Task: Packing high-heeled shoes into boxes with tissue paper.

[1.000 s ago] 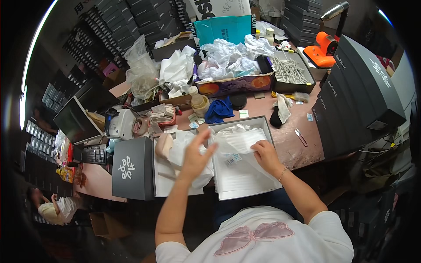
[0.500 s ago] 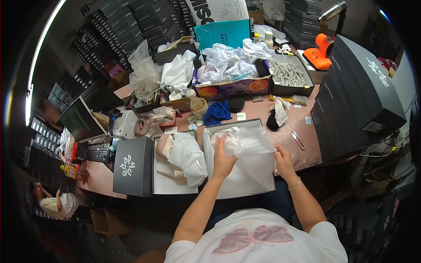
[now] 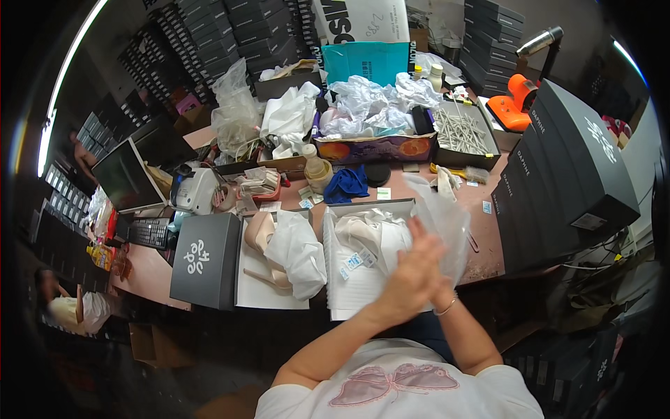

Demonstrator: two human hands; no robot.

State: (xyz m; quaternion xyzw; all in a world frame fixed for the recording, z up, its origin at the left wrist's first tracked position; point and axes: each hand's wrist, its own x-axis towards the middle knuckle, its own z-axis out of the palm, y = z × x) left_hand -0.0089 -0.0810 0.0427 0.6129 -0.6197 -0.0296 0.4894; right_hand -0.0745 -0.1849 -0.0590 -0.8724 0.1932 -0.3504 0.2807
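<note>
My left hand (image 3: 412, 276), smeared by motion, crosses in front of my right hand (image 3: 442, 295) over the right side of an open shoe box (image 3: 342, 297). A translucent white sheet (image 3: 452, 227) rises from between the hands; its lower end meets my right hand, whose fingers are mostly hidden. In that box lie crumpled white wrapping (image 3: 377, 229) and small printed tags (image 3: 354, 261). Left of it, a second open box (image 3: 269, 300) holds beige high-heeled shoes (image 3: 259, 234), partly covered by white tissue paper (image 3: 300, 258).
A dark box lid (image 3: 204, 262) stands left of the boxes. Stacked dark shoe boxes (image 3: 565, 160) rise at the right. Behind are a blue cloth (image 3: 347, 184), a glue bottle (image 3: 317, 171), a brush (image 3: 477, 174) and a carton of crumpled paper (image 3: 377, 148).
My hands have come together, the left moving right across the box. The sheet has shifted right and now stands upright, uncovering the wrapping and tags in the box.
</note>
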